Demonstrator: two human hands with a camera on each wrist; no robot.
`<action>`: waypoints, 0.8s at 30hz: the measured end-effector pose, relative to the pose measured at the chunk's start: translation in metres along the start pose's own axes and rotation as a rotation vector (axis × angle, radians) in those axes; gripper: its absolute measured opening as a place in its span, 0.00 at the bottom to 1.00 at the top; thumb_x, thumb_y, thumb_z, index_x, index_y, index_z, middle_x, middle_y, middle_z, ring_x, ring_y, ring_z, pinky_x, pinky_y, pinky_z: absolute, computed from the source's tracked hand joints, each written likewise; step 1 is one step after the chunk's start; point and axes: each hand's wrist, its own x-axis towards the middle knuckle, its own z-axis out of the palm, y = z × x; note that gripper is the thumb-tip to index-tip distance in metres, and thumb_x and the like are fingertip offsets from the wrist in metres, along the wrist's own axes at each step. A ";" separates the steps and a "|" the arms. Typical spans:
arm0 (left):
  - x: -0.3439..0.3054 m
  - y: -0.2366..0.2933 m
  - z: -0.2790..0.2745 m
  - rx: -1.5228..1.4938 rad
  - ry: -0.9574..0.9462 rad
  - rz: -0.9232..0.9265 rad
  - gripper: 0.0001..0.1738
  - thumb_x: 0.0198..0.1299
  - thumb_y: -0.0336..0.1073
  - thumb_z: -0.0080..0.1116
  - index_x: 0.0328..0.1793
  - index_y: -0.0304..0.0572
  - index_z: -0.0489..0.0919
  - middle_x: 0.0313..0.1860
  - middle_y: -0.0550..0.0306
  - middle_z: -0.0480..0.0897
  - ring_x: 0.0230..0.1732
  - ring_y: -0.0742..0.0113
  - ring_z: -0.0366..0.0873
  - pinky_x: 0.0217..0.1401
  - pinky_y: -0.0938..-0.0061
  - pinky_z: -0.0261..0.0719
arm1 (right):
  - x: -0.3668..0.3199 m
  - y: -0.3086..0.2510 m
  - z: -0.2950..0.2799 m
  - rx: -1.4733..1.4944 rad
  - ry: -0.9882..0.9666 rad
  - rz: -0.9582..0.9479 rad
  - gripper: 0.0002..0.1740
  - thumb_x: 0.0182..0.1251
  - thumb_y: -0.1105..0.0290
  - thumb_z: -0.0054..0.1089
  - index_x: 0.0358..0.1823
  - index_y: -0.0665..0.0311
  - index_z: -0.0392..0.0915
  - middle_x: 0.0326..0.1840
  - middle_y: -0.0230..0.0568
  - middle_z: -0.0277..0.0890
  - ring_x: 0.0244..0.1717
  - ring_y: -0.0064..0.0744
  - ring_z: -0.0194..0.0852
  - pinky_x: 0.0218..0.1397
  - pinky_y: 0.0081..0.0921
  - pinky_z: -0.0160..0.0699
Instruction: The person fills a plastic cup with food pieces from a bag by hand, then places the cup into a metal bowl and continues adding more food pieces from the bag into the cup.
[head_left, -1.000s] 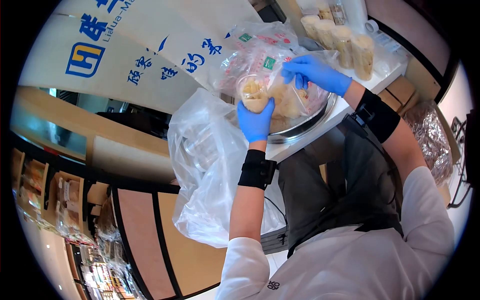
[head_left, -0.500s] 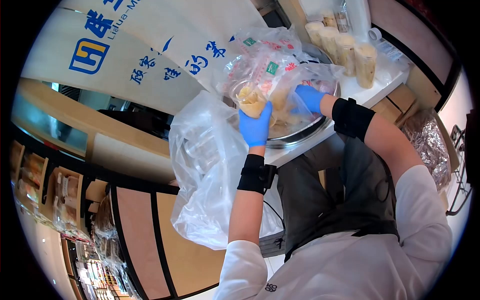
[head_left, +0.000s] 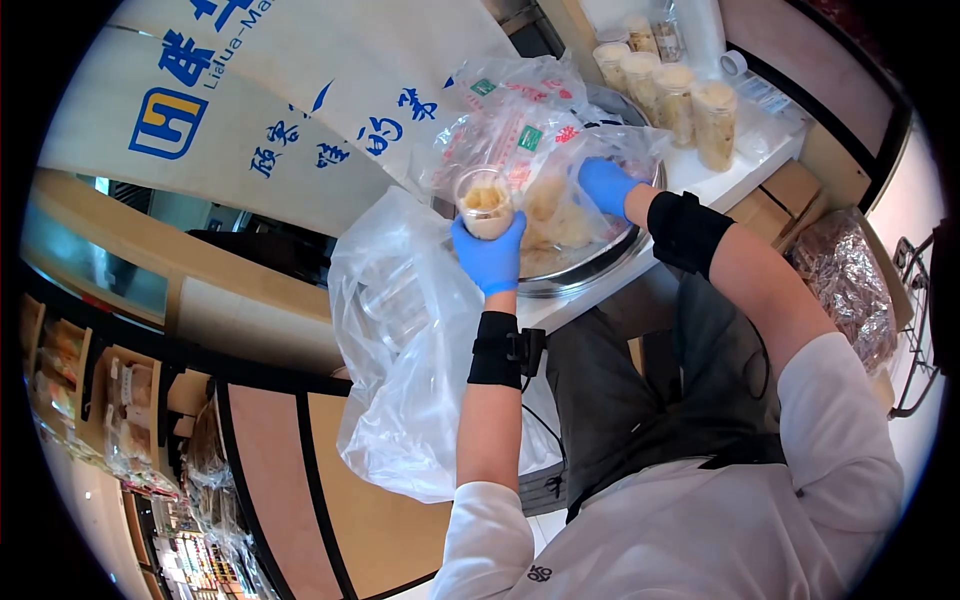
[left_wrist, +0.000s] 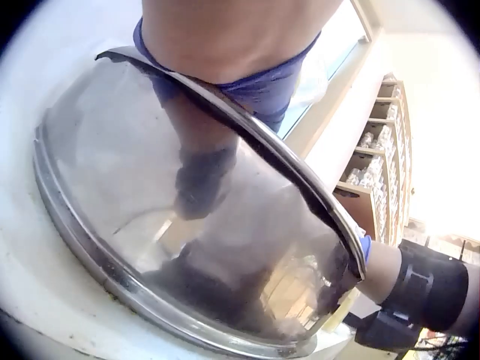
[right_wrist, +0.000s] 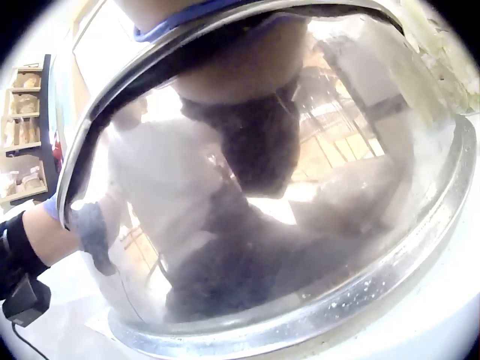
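Note:
A clear plastic jar (head_left: 486,200) with pale yellow, flaky pieces inside is gripped by my blue-gloved left hand (head_left: 488,258), its open mouth facing up toward the head camera. To the right, my gloved right hand (head_left: 605,187) reaches down into an opened clear printed bag (head_left: 500,135); its fingers are hidden. More pale yellow pieces (head_left: 545,205) lie in this bag, which sits in a shiny steel basin (head_left: 575,278). In the wrist views the basin's wall (left_wrist: 150,187) fills much of the picture, and both gloves show only partly past its rim.
Several filled jars (head_left: 715,125) stand on the white counter (head_left: 770,165) at right, near a tape roll (head_left: 733,63). A big translucent bag (head_left: 400,400) with clear containers inside hangs at left. Behind it is a printed white banner (head_left: 290,90). Cardboard boxes (head_left: 765,215) sit below the counter.
My right hand has come down from above the bag's front, beside the jar, into the bag. The left hand has shifted the jar slightly left and turned its mouth more toward the head camera.

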 end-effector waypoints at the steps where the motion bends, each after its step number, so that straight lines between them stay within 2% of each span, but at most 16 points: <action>1: 0.003 -0.009 0.002 -0.067 -0.049 0.042 0.43 0.33 0.44 0.78 0.56 0.32 0.70 0.50 0.46 0.77 0.51 0.58 0.76 0.57 0.67 0.73 | -0.006 -0.003 -0.006 0.000 -0.001 0.001 0.21 0.54 0.57 0.64 0.42 0.67 0.82 0.47 0.57 0.79 0.46 0.53 0.80 0.51 0.41 0.79; 2: 0.004 -0.018 0.004 -0.133 -0.098 0.084 0.44 0.30 0.44 0.78 0.55 0.34 0.70 0.49 0.47 0.76 0.50 0.57 0.76 0.58 0.67 0.73 | -0.015 -0.006 -0.011 0.008 0.043 -0.023 0.21 0.55 0.57 0.64 0.43 0.68 0.82 0.47 0.58 0.79 0.46 0.53 0.81 0.51 0.41 0.79; 3: 0.003 -0.020 0.003 -0.131 -0.099 0.085 0.44 0.30 0.44 0.78 0.55 0.34 0.70 0.49 0.47 0.76 0.50 0.57 0.76 0.58 0.67 0.73 | -0.020 -0.007 -0.013 0.017 0.088 -0.047 0.22 0.56 0.57 0.63 0.43 0.69 0.82 0.47 0.59 0.79 0.47 0.52 0.81 0.51 0.41 0.80; 4: 0.001 -0.021 0.004 -0.066 -0.105 0.159 0.43 0.31 0.41 0.78 0.55 0.33 0.70 0.49 0.48 0.76 0.50 0.59 0.76 0.56 0.68 0.74 | -0.015 -0.005 -0.009 0.018 0.090 -0.047 0.22 0.56 0.57 0.63 0.43 0.69 0.82 0.47 0.59 0.79 0.47 0.52 0.81 0.51 0.41 0.80; 5: 0.000 -0.022 0.004 -0.002 -0.111 0.233 0.41 0.32 0.39 0.78 0.54 0.33 0.69 0.48 0.49 0.76 0.49 0.61 0.77 0.54 0.69 0.76 | -0.007 -0.001 -0.005 0.081 0.013 -0.022 0.21 0.56 0.58 0.64 0.43 0.69 0.82 0.46 0.59 0.79 0.47 0.52 0.81 0.51 0.41 0.80; 6: -0.001 -0.020 0.003 -0.005 -0.109 0.232 0.41 0.32 0.39 0.78 0.54 0.33 0.69 0.48 0.49 0.76 0.49 0.61 0.77 0.54 0.69 0.76 | -0.002 0.001 -0.005 0.144 -0.065 0.002 0.20 0.56 0.59 0.64 0.43 0.70 0.82 0.45 0.60 0.80 0.47 0.52 0.81 0.51 0.41 0.80; 8: -0.003 -0.018 0.002 -0.034 -0.153 0.316 0.41 0.33 0.39 0.78 0.54 0.34 0.69 0.49 0.50 0.76 0.50 0.62 0.76 0.54 0.70 0.76 | 0.002 0.003 -0.004 0.112 -0.080 0.040 0.21 0.56 0.59 0.64 0.43 0.70 0.82 0.44 0.60 0.80 0.47 0.52 0.81 0.50 0.41 0.80; 13: -0.007 -0.008 -0.002 -0.111 -0.198 0.257 0.41 0.34 0.39 0.78 0.55 0.35 0.68 0.49 0.51 0.76 0.50 0.62 0.76 0.54 0.69 0.75 | 0.001 0.001 -0.013 0.150 -0.117 0.136 0.21 0.55 0.60 0.66 0.43 0.72 0.81 0.42 0.60 0.80 0.45 0.52 0.82 0.47 0.40 0.81; 15: -0.007 -0.008 -0.002 -0.142 -0.194 0.216 0.41 0.34 0.39 0.78 0.55 0.35 0.68 0.49 0.51 0.76 0.50 0.62 0.76 0.54 0.69 0.75 | 0.000 -0.001 -0.017 0.243 -0.191 0.268 0.19 0.56 0.61 0.65 0.40 0.73 0.82 0.42 0.59 0.81 0.43 0.52 0.83 0.44 0.39 0.83; 16: -0.006 -0.009 -0.002 -0.173 -0.205 0.184 0.42 0.34 0.39 0.78 0.56 0.34 0.67 0.50 0.49 0.75 0.50 0.61 0.76 0.55 0.69 0.75 | 0.000 -0.001 -0.018 0.242 -0.193 0.269 0.19 0.56 0.61 0.65 0.40 0.73 0.82 0.42 0.59 0.81 0.43 0.52 0.83 0.44 0.39 0.83; 18: -0.005 -0.011 -0.001 -0.204 -0.218 0.149 0.44 0.34 0.39 0.77 0.58 0.33 0.66 0.52 0.48 0.74 0.51 0.61 0.75 0.56 0.69 0.74 | 0.001 -0.001 -0.015 0.280 -0.178 0.162 0.20 0.57 0.62 0.65 0.44 0.71 0.80 0.44 0.56 0.81 0.45 0.49 0.82 0.48 0.37 0.81; 20: -0.004 -0.012 -0.002 -0.142 -0.177 0.148 0.43 0.34 0.41 0.77 0.57 0.33 0.67 0.51 0.47 0.74 0.50 0.59 0.76 0.55 0.68 0.75 | 0.038 0.037 0.074 0.934 -0.184 0.115 0.23 0.56 0.61 0.66 0.50 0.68 0.78 0.47 0.54 0.81 0.48 0.47 0.82 0.50 0.36 0.80; 21: -0.003 -0.014 -0.001 -0.142 -0.177 0.145 0.43 0.34 0.41 0.77 0.57 0.33 0.67 0.51 0.47 0.74 0.50 0.59 0.76 0.55 0.68 0.75 | 0.041 0.032 0.078 1.245 -0.208 0.099 0.25 0.56 0.61 0.66 0.53 0.66 0.77 0.49 0.53 0.80 0.49 0.46 0.81 0.52 0.36 0.79; 22: -0.003 -0.016 -0.001 -0.150 -0.146 0.155 0.43 0.34 0.42 0.77 0.56 0.33 0.68 0.51 0.46 0.75 0.50 0.59 0.76 0.55 0.67 0.75 | 0.039 0.034 0.080 1.245 -0.212 0.100 0.25 0.56 0.61 0.66 0.53 0.66 0.77 0.49 0.53 0.80 0.49 0.46 0.81 0.52 0.36 0.79; 24: -0.003 -0.017 -0.001 -0.155 -0.114 0.160 0.43 0.33 0.42 0.77 0.56 0.33 0.68 0.50 0.46 0.75 0.50 0.58 0.76 0.54 0.66 0.75 | 0.031 0.034 0.079 0.973 -0.217 -0.105 0.31 0.54 0.59 0.68 0.59 0.61 0.74 0.52 0.50 0.79 0.52 0.46 0.79 0.55 0.36 0.77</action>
